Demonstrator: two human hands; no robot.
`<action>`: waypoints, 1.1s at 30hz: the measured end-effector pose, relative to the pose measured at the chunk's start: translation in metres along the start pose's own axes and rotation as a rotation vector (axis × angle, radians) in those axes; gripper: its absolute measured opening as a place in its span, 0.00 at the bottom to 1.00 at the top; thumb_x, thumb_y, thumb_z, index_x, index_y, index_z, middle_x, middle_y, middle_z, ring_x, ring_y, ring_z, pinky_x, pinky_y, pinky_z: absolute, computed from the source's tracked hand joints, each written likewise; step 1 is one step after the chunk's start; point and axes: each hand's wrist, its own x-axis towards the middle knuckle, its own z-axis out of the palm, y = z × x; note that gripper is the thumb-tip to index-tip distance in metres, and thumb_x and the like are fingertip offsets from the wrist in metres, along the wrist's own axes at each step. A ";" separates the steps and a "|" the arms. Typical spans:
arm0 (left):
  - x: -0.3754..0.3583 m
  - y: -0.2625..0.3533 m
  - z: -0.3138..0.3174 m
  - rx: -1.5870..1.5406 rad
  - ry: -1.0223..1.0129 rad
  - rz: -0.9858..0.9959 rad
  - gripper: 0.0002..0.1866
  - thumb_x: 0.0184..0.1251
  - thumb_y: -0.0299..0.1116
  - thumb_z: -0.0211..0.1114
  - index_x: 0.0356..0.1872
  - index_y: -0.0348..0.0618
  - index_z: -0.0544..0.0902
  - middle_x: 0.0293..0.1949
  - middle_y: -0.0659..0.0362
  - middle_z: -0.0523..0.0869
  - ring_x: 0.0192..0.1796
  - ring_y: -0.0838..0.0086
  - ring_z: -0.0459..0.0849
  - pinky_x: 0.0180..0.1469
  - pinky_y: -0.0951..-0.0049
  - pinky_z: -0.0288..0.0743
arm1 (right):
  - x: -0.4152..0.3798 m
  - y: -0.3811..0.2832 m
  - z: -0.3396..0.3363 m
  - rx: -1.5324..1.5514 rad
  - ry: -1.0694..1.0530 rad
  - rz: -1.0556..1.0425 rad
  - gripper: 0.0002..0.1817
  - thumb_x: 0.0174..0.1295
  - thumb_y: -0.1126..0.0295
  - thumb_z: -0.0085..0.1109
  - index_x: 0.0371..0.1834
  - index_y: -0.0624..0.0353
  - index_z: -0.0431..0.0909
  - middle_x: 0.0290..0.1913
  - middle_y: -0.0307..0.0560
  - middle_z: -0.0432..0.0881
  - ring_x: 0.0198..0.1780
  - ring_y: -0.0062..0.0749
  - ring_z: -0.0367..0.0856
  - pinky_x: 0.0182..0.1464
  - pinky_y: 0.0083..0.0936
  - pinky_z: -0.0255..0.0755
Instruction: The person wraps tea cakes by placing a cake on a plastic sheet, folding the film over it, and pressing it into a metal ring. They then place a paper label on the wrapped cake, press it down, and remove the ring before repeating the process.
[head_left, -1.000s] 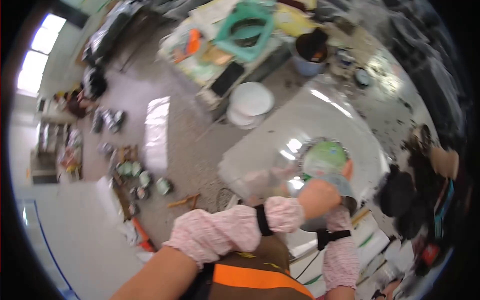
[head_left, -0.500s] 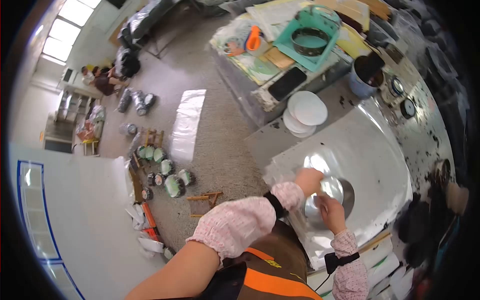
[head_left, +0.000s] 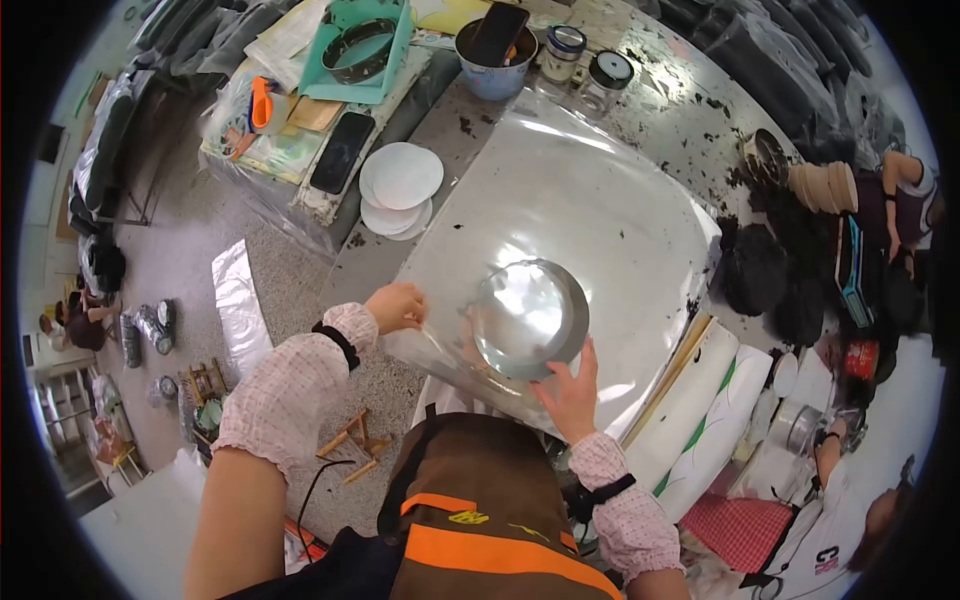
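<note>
A shallow round metal pan (head_left: 578,312) with a shiny middle lies on the sheet-covered table in front of me. My left hand (head_left: 398,306) is left of it at the table's edge, fingers pinched on the edge of a clear plastic film (head_left: 440,362). The film runs from there along the near side of the pan. At the pan's near right rim is my right hand (head_left: 572,392), thumb and fingers apart, fingertips right at the metal. Both forearms wear pink patterned sleeves with black wrist straps.
White round discs (head_left: 402,185) lie at the back left, near a phone (head_left: 342,152) and a green tray (head_left: 375,78). A blue bucket (head_left: 492,80) and jars (head_left: 562,55) stand behind. Rolls (head_left: 690,385) lie to the right. Other people (head_left: 850,530) work at right.
My view has swung right. My left hand has moved from above the pan out to the left with the film edge; my right hand has spread its fingers at the pan's rim.
</note>
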 end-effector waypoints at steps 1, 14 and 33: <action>0.000 0.000 -0.001 0.007 -0.021 -0.025 0.04 0.53 0.33 0.74 0.27 0.49 0.87 0.38 0.63 0.84 0.48 0.63 0.80 0.52 0.62 0.75 | 0.001 -0.002 0.004 0.040 -0.005 0.034 0.25 0.47 0.67 0.78 0.48 0.55 0.78 0.75 0.75 0.53 0.75 0.71 0.54 0.71 0.52 0.61; -0.017 0.014 -0.015 0.052 0.051 0.042 0.18 0.43 0.31 0.79 0.37 0.50 0.83 0.41 0.61 0.81 0.52 0.62 0.78 0.55 0.62 0.75 | 0.010 -0.011 0.011 0.144 0.042 0.113 0.19 0.43 0.70 0.79 0.35 0.58 0.78 0.65 0.64 0.67 0.60 0.59 0.73 0.55 0.43 0.75; -0.045 0.108 -0.077 0.227 0.437 0.258 0.06 0.56 0.24 0.66 0.35 0.44 0.81 0.36 0.57 0.82 0.43 0.58 0.80 0.46 0.59 0.75 | 0.011 -0.016 0.003 0.103 -0.014 0.242 0.21 0.52 0.60 0.73 0.46 0.57 0.79 0.61 0.67 0.72 0.56 0.61 0.75 0.56 0.46 0.73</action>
